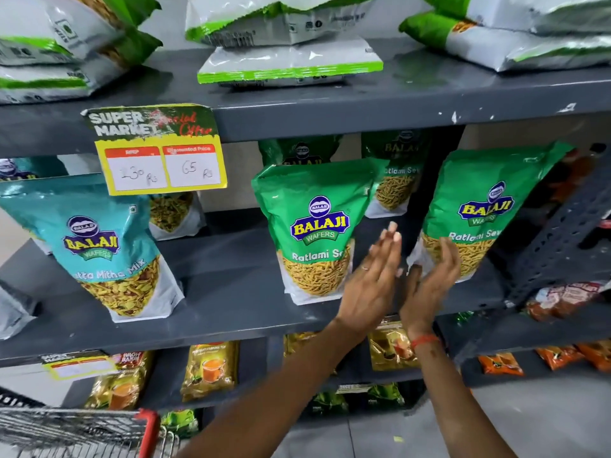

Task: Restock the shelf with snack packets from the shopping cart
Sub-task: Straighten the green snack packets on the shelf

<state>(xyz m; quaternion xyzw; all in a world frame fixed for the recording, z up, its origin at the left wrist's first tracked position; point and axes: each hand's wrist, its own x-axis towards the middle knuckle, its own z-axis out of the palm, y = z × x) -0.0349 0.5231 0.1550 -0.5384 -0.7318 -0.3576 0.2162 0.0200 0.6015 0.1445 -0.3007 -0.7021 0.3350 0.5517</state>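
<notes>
Two green Ratlami Sev packets stand upright on the middle grey shelf (231,292): one in the centre (314,226) and one to the right (479,209), leaning right. My left hand (373,279) is flat with fingers straight, right beside the centre packet's right edge. My right hand (429,279) is open, palm facing left, its fingers by the lower left corner of the right packet. Neither hand holds anything. A teal Khatta Mitha Mix packet (105,246) stands at the left. The shopping cart (82,431) with its red corner shows at the bottom left.
More green packets stand behind, at the back of the shelf (393,173). A yellow price tag (158,157) hangs from the upper shelf, which holds white-and-green packets (287,64). Tea packets (211,371) fill the shelf below. A perforated grey upright (558,242) bounds the right side.
</notes>
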